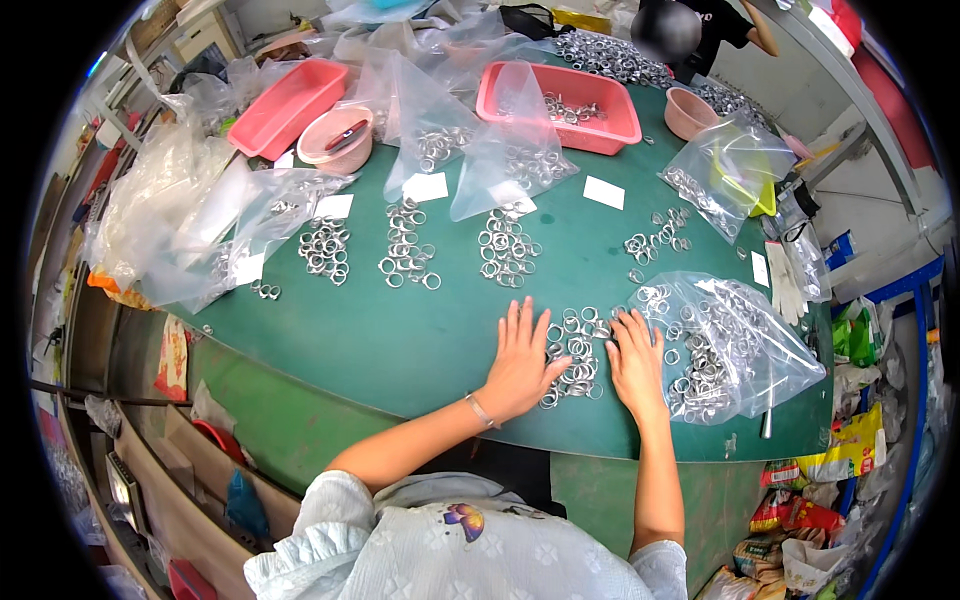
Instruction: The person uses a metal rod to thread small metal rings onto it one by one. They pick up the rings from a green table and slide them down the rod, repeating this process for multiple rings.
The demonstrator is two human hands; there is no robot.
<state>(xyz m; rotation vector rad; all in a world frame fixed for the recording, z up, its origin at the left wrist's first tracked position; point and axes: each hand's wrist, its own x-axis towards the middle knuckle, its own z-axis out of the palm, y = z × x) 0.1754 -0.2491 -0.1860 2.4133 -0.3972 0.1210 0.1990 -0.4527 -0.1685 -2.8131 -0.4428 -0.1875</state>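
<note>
A small heap of silver metal rings [577, 352] lies on the green tabletop [440, 345] between my two hands. My left hand [520, 365] rests open along the heap's left side, its fingers stretched out and the thumb touching the rings. On the opposite side my right hand [636, 365] is open, fingers extended, with fingertips at the heap's upper right edge. Right beside it, a clear plastic bag [770, 365] lies with many more rings in and around its mouth. Neither hand visibly grips a ring.
Sorted ring piles [324, 250] lie farther back beside white cards [604, 193]. Pink trays [557, 107], a small pink basket [335, 140] and clear bags [425, 120] line the far side. Gloves [787, 283] lie at the right edge. Another person [712, 35] is at the far right.
</note>
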